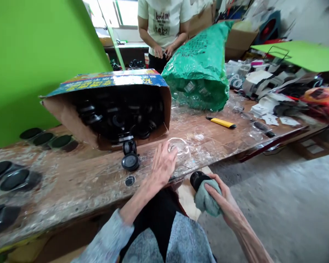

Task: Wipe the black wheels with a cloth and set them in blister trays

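We are holding a grey-green cloth (208,199) closed in our right hand (222,197), a narrow grip wrapped around a black round part (197,179), just off the bench edge at four o'clock. Our left hand (161,164) is lying open, fingers spread, on the wooden workbench (71,179), touching crumpled clear plastic film (182,149). At its nine o'clock, a black caster (131,162) is standing on its round disc. A tipped cardboard box (63,118) of black casters is sitting at eleven o'clock, a yellow utility knife (221,122) is lying at two o'clock, and a co-worker (163,29) is standing at twelve o'clock.
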A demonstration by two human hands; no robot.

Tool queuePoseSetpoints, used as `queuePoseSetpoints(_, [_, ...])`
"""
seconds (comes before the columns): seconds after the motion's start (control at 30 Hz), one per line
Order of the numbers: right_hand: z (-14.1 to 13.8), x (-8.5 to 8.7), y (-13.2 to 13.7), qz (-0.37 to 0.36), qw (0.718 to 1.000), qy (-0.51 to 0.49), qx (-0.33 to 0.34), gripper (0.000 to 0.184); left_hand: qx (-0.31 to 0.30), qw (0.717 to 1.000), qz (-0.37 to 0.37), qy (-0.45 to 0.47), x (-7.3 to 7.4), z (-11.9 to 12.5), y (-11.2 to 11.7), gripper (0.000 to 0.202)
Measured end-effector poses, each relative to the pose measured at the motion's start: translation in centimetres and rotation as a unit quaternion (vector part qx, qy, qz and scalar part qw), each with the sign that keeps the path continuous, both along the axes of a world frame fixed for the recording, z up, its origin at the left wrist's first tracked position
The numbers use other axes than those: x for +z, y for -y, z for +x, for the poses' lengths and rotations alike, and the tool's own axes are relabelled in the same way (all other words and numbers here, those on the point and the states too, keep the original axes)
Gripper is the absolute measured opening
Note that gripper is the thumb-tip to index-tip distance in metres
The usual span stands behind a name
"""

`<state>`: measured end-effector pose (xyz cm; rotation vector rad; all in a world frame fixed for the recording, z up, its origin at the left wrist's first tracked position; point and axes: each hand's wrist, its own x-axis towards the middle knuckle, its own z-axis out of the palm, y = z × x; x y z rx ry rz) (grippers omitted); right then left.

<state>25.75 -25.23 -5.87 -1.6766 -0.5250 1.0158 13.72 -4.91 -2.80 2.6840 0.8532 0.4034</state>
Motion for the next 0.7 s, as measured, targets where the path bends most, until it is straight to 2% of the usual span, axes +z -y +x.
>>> queuePoseSetpoints(0.1, [0.3,0.7,-0.9,0.016,0.999,-0.028,0.013,0.048,-0.022,1.0,0.018,0.004,0.1,-5.0,2.3,0.012])
queuePoseSetpoints(0.2, [0.4,1.9,-4.0,0.041,0.998,0.013,0.053,0.046,-0.014,1.0,0.004,0.015,-0.5,-7.2,3.3,0.011])
queuePoseSetpoints(0.33, [0.0,3.9,-9.4,0.038,0.979,0.14,0.144,0.033,-0.01,0.999,-0.023,0.037,-1.4,-7.1,3.3,0.013])
queuePoseSetpoints(0.43, [0.1,4.6,-12.1,-0.004,0.938,0.273,0.215,0.026,-0.001,0.997,-0.036,0.067,-2.0,-6.9,3.1,0.02])
queuePoseSetpoints(0.5, [0.3,4.7,-12.8,0.003,0.914,0.325,0.244,0.024,0.011,0.995,-0.042,0.088,-2.5,-6.9,3.1,0.018])
queuePoseSetpoints(0.6, [0.7,4.6,-13.3,0.043,0.894,0.351,0.277,0.02,0.028,0.991,-0.058,0.113,-3.2,-6.8,3.0,0.017])
queuePoseSetpoints(0.7, [1.1,4.5,-13.7,0.069,0.883,0.361,0.293,0.026,0.054,0.983,-0.1,0.143,-3.8,-6.8,2.9,0.029])
